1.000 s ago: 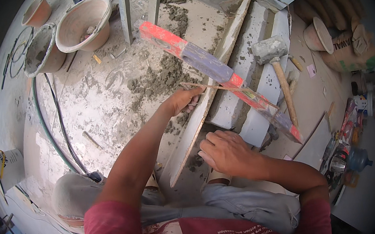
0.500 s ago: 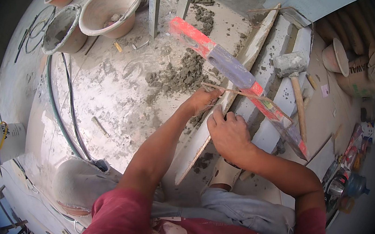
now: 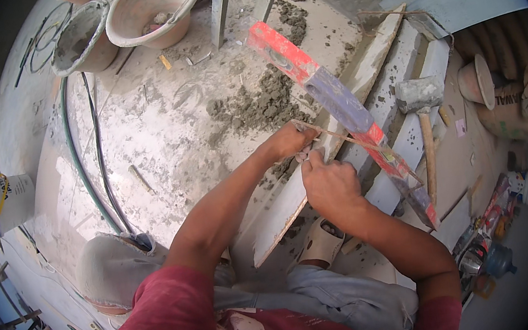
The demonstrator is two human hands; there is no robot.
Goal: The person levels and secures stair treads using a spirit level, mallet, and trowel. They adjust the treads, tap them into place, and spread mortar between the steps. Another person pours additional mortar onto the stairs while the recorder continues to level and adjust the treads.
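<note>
My left hand (image 3: 291, 141) is closed in a pinch on a thin brown cord (image 3: 356, 140), which runs right across the spirit level. Close beside it, my right hand (image 3: 332, 185) has its fingers pressed together over the board; what they grip is hidden. Beneath both hands lies a long pale board (image 3: 281, 222) with a rough edge, slanting from near me to the far right. The red and purple spirit level (image 3: 335, 100), smeared with mortar, rests crosswise over the board and the white strips (image 3: 383, 101) beside it.
A mallet (image 3: 420, 94) lies right of the level. Crumbled mortar (image 3: 263, 105) is heaped beyond my left hand. Two mortar tubs (image 3: 153, 37) (image 3: 83, 45) stand far left, near metal legs (image 3: 221, 12). A hose (image 3: 79, 161) runs along the left; sacks (image 3: 511, 108) sit at right.
My hands have drawn slightly closer together, the right fingertips now meeting near the left. The cord's end by my left hand has shifted. The whole view has moved slightly.
</note>
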